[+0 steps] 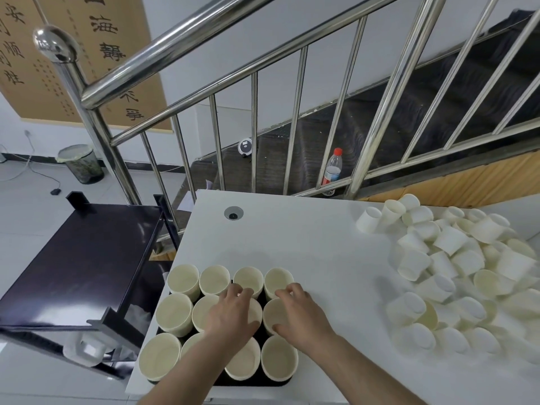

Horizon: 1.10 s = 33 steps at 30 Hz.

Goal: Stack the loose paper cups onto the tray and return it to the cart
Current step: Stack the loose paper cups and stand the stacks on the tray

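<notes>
A dark tray (pixel 257 382) sits at the near left of the white table (pixel 315 238), filled with several upright cream paper cups (pixel 184 280) in rows. My left hand (pixel 233 314) reaches over the middle row, its curled fingers on the rim of a cup in the third column. My right hand (pixel 301 311) grips the middle-row cup (pixel 273 315) of the rightmost column, thumb on the near rim, fingers over the far rim. A big heap of loose paper cups (pixel 455 267) lies on the table's right side.
The black cart (pixel 79 270) stands left of the table, its top shelf bare. A steel stair railing (pixel 254 118) runs behind the table, with a plastic bottle (pixel 333 168) on the stairs. A bin (pixel 80 163) stands on the floor at far left.
</notes>
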Available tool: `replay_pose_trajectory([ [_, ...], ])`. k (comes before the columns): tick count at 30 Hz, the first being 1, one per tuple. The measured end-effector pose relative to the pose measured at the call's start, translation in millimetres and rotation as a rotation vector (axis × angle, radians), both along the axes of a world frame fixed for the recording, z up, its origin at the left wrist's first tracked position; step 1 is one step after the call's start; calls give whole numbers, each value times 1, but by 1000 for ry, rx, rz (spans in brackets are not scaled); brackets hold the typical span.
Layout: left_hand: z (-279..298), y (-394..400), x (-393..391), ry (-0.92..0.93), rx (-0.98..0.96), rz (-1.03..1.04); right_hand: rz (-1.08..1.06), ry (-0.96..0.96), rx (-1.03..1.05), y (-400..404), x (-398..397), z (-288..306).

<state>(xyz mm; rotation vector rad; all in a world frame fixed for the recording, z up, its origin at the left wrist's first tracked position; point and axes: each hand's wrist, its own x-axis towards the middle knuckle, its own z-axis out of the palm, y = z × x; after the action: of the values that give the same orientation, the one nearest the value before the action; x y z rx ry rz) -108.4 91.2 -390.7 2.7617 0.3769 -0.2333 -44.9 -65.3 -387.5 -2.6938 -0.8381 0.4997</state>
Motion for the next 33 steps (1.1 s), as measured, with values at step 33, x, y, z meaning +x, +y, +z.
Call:
replay_pose_trajectory([
  [33,23,-237,109,-223,-195,-142,-296,-131,7,-289,107,28],
])
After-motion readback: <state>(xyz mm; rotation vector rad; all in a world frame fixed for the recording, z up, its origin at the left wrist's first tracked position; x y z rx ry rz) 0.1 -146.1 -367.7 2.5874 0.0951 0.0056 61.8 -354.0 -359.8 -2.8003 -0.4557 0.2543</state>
